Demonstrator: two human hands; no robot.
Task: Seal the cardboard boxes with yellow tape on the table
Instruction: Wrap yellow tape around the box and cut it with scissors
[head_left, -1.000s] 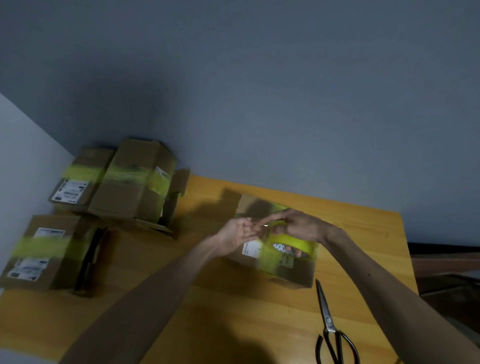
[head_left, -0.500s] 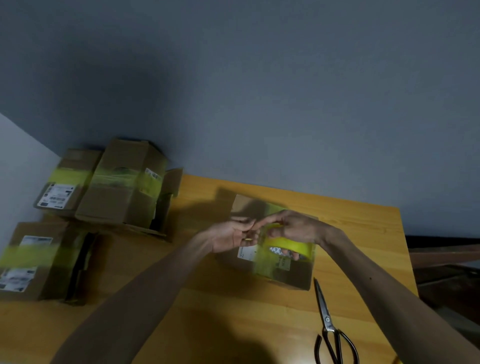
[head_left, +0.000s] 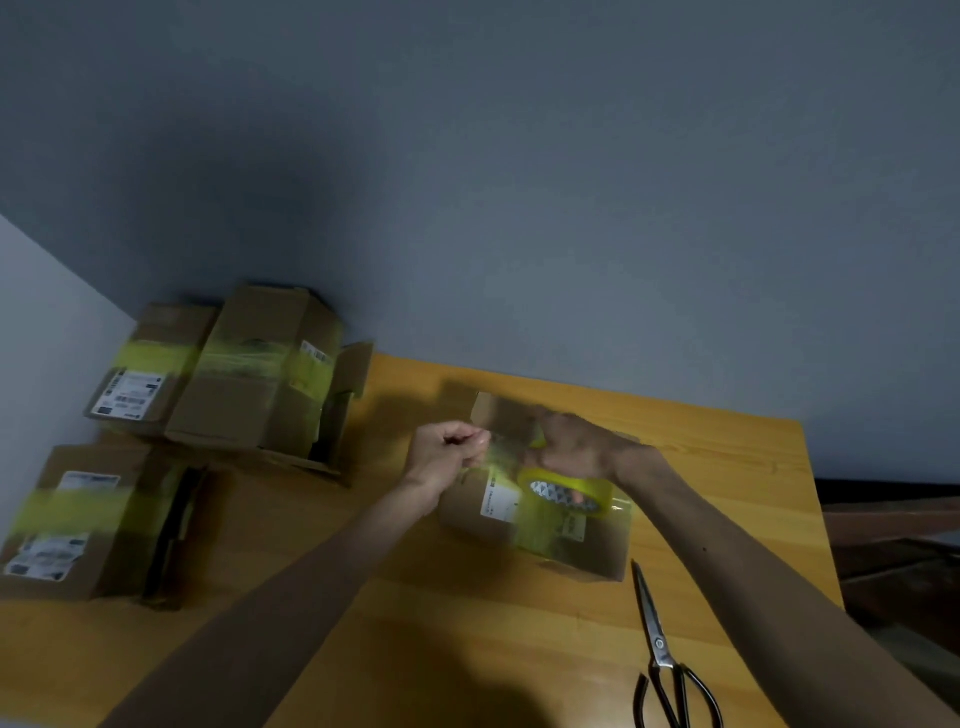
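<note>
A small cardboard box (head_left: 582, 545) with a white label and a band of yellow tape sits in the middle of the wooden table (head_left: 519, 649). Above it my right hand (head_left: 576, 447) grips the roll of yellow tape (head_left: 566, 493). My left hand (head_left: 447, 452) pinches the loose end of the tape, and a short clear-yellow strip (head_left: 501, 452) stretches between the two hands over the box.
Black-handled scissors (head_left: 665, 670) lie on the table to the right of the box. Three taped cardboard boxes (head_left: 244, 374) are stacked at the far left against the blue wall, one (head_left: 78, 519) nearer me. The table's right edge drops off beyond my right forearm.
My left hand has drawn leftward away from my right, pulling out a short length of tape. The roll in my right hand has tilted so its core faces me.
</note>
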